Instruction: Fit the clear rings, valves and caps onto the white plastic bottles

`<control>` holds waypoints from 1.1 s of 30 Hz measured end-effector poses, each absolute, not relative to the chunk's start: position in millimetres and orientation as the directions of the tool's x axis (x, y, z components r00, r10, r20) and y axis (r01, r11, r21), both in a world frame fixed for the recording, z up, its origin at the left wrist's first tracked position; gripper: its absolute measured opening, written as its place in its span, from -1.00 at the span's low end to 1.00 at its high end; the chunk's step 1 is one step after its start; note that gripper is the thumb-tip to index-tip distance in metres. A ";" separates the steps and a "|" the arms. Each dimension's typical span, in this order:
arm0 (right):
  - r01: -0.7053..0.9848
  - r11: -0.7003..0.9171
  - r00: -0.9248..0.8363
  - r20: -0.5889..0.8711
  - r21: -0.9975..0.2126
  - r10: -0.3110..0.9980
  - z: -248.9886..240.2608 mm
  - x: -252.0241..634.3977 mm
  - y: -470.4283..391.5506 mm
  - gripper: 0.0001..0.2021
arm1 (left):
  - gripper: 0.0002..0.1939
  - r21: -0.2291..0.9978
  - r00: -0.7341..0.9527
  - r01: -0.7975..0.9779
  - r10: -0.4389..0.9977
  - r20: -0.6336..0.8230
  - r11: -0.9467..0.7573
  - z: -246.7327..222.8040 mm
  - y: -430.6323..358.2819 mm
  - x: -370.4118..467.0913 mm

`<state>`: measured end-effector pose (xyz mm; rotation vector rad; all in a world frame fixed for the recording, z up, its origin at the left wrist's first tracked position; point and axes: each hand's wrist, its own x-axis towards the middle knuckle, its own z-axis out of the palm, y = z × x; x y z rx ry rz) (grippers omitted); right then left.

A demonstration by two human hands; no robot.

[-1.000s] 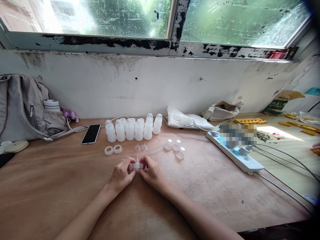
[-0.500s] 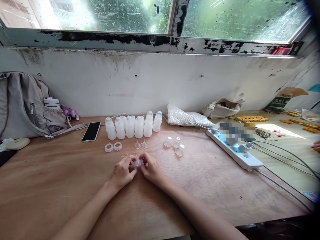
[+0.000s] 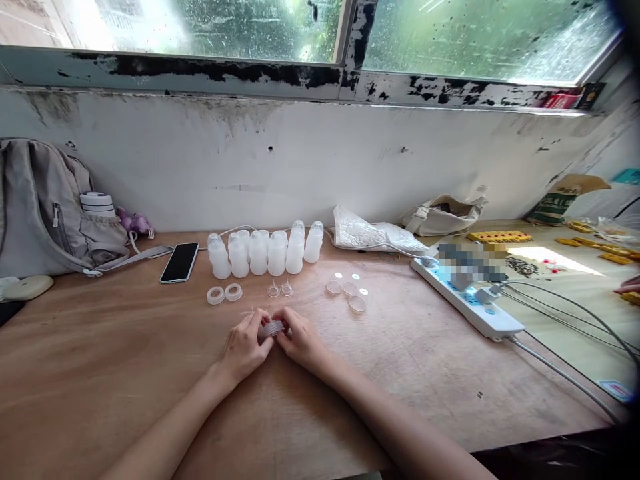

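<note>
My left hand (image 3: 247,341) and my right hand (image 3: 296,333) meet over the near middle of the table, both closed on a translucent screw ring (image 3: 271,328) of a baby bottle. The left fingers pinch its left side and the right fingers its right side. Fingers partly hide the ring. Just beyond them, two clear bottle teats (image 3: 273,289) stand tip up. Two loose screw rings (image 3: 215,295) lie to their left. Several frosted baby bottles (image 3: 258,257) stand in a row behind. Clear round discs (image 3: 357,304) and small white discs (image 3: 364,292) lie to the right.
A phone (image 3: 179,263) and a grey backpack (image 3: 40,207) are at the left. A white power strip (image 3: 470,303) with cables runs along the right. A white plastic package (image 3: 375,233) and a beige bag (image 3: 445,215) lie by the wall. Another person's hand (image 3: 629,285) shows at the far right edge.
A pointed teat tip stood up above the ring between my fingers; now it no longer shows and the ring looks tilted. Both hands stay nearly in place.
</note>
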<state>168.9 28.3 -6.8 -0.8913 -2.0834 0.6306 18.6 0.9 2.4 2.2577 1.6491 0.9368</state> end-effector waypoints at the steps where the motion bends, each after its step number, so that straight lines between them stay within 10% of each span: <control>1: 0.381 0.629 -0.459 0.451 -0.678 0.765 -6.9 168.6 28.1 -0.76 | -0.82 0.502 0.176 0.788 0.912 0.370 -0.356 2.5 0.9 18.8; 33: 0.425 0.570 -0.362 0.445 -0.703 0.819 0.6 169.1 25.2 -0.86 | -0.74 0.619 0.235 0.651 0.892 0.386 -0.439 6.3 4.7 12.8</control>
